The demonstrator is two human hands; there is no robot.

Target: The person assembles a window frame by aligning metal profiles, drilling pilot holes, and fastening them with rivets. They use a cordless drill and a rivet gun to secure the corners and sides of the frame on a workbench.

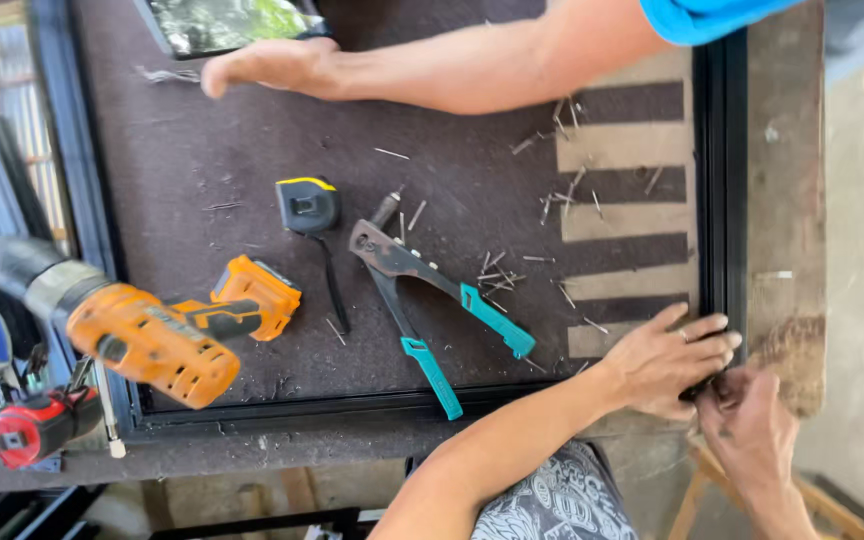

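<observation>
The black frame corner (720,300) at the table's right edge is pinched by both hands: left hand (667,362) fingers curled over it, right hand (747,420) gripping from below. A rivet gun (432,300) and orange drill (152,335) are left lying nearby, while a co-worker's arm (432,65) is stretched across the top.

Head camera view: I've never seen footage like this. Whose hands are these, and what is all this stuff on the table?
There is no machine here. A person wears a camera on the head, so you look down at their own hands. Their left hand and right hand meet at the corner of a dark metal frame. Whether they grip anything is hidden. The other hand at the top belongs to a co-worker in a blue sleeve. On the dark table top lie an orange cordless drill, a tape measure, a hand riveter with teal handles and scattered small metal pins.
</observation>
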